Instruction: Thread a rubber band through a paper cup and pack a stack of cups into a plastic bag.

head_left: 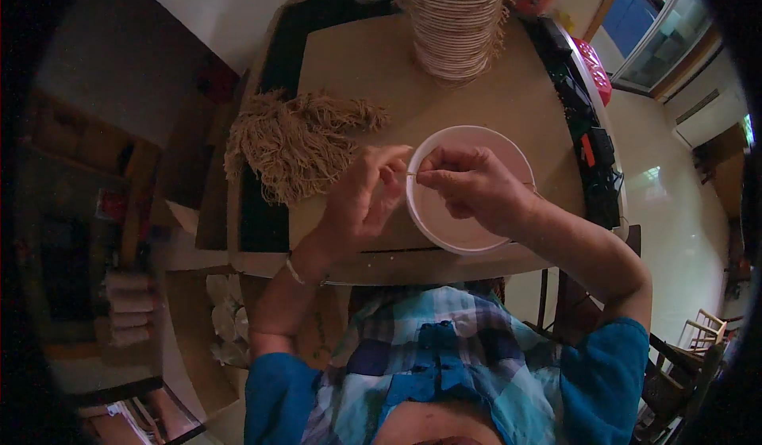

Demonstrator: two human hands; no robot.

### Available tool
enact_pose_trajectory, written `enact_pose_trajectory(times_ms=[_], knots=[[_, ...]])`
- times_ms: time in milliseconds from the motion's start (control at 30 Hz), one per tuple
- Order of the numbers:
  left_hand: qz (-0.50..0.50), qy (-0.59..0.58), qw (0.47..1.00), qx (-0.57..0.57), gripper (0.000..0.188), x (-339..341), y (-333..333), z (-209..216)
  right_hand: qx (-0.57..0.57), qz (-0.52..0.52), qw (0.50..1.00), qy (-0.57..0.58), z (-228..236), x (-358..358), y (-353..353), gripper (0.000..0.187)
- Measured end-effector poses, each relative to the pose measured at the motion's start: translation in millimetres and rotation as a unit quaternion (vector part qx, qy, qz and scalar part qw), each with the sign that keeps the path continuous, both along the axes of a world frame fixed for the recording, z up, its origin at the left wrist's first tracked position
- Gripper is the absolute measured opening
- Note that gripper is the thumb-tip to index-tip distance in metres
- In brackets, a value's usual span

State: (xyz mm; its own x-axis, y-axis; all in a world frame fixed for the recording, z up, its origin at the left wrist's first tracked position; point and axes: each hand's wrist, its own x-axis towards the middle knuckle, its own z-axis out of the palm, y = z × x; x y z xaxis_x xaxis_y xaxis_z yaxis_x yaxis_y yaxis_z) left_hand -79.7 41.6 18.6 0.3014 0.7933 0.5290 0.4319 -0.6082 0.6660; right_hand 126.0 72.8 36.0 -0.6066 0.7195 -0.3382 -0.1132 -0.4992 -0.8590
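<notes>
A round white tub (520,142), open at the top, stands near the front edge of the table. Over its left rim my right hand (476,183) pinches a short tan cord (412,174) between thumb and fingertips. A bit of cord also shows at the tub's right side, by my wrist. Just outside the left rim is my left hand (361,195), its fingers loosely bent and apart, the fingertips close to the rim. Behind it lies a loose heap of tan cords (298,143). Whether the left fingertips touch the tub is hard to see.
A tall stack of nested white tubs (456,24) with cord ends hanging out stands at the back of the table (357,56). Black items (599,167) and a red basket (591,68) line the right edge. A cardboard box (194,342) sits below left.
</notes>
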Motion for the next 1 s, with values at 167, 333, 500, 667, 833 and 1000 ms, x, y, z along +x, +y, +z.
enact_pose_trajectory(times_ms=[167,333,500,667,833,1000], knots=[[-0.012,0.083,0.988,0.132,0.026,1,5,-1,-0.071,0.034,0.994,0.079,1,3,-1,0.009],[-0.021,0.102,0.978,0.181,0.023,-1,7,-4,-0.097,0.06,0.988,0.108,6,2,-5,0.008],[0.005,0.099,0.973,0.21,0.02,5,8,-1,-0.113,0.06,0.986,0.108,8,2,-5,0.007],[-0.017,0.09,0.971,0.219,0.015,3,6,-3,-0.116,0.068,0.983,0.126,9,2,-7,0.006],[-0.035,0.063,0.976,0.205,0.011,3,5,-6,-0.108,0.086,0.983,0.122,7,2,-6,0.006],[0.022,0.069,0.992,0.1,0.009,8,-4,1,-0.094,0.055,0.989,0.102,7,0,-8,0.011]])
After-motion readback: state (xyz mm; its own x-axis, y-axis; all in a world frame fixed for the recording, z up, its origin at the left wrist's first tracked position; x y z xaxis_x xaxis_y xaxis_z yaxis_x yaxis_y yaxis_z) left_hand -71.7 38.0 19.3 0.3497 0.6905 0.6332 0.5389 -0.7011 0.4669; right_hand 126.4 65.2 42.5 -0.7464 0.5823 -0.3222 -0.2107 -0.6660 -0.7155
